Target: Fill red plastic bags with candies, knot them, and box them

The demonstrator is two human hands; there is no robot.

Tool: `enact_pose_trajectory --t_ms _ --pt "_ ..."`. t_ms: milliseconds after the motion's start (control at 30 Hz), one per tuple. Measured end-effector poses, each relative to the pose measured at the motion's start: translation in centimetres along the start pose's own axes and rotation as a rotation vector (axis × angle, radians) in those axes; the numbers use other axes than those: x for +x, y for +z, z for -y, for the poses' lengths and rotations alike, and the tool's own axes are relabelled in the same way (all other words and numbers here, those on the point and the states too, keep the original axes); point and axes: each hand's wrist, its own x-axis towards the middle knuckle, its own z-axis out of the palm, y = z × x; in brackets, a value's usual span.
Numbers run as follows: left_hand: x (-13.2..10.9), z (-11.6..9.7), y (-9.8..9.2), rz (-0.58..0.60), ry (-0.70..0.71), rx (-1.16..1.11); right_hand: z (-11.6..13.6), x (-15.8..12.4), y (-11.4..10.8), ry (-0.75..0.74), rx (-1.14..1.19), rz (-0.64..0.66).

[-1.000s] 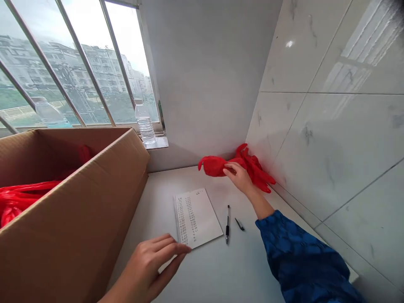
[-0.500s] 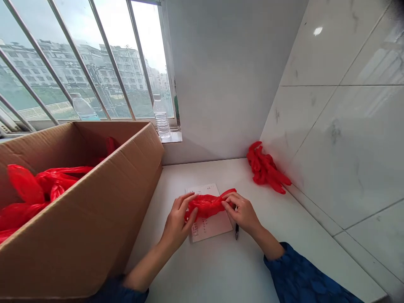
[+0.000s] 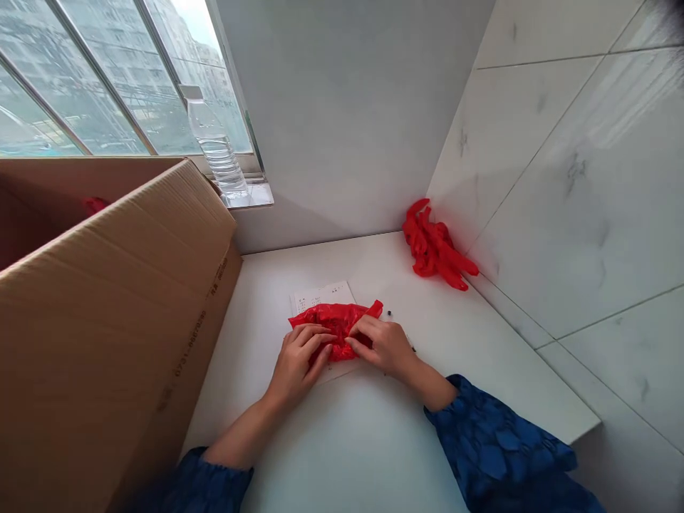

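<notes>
A crumpled red plastic bag [image 3: 334, 315] lies spread over a sheet of paper with handwriting [image 3: 323, 295]. My left hand [image 3: 302, 356] is on the bag's lower left part, its fingers curled over the film and gripping it. Close beside it, my right hand [image 3: 382, 345] pinches the bag's middle between thumb and fingers. One twisted end of the bag sticks up at the right, above my right hand. A pen [image 3: 390, 313] is mostly hidden behind that hand, with only a small dark end showing.
A large open cardboard box [image 3: 133, 320] stands at the left, with a bit of red plastic inside. Several red plastic bags [image 3: 435, 246] lie heaped in the far right corner of the white table [image 3: 315, 449]. A water bottle [image 3: 216, 146] rests on the windowsill. Tiled wall borders the right.
The camera has tilted down and shifted right. My right hand has moved from the bag's right end in to its middle, nearer my left hand. The bag is now spread wider.
</notes>
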Motion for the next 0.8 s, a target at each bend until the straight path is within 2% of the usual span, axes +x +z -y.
enact_pose_trajectory --t_ms 267,433,633,800 --pt "0.1 -0.4 -0.3 -0.070 0.082 0.020 0.0 -0.5 -0.5 -0.076 -0.120 0.075" --pt "0.0 -0.7 -0.3 -0.110 0.149 0.077 -0.4 -0.5 -0.5 -0.074 -0.118 0.057" --pt "0.0 -0.5 -0.6 -0.245 0.079 0.007 -0.2 -0.4 -0.8 -0.130 -0.072 0.038" --pt "-0.1 -0.5 -0.6 -0.290 0.045 -0.059 -0.1 -0.5 -1.4 -0.149 0.002 -0.008"
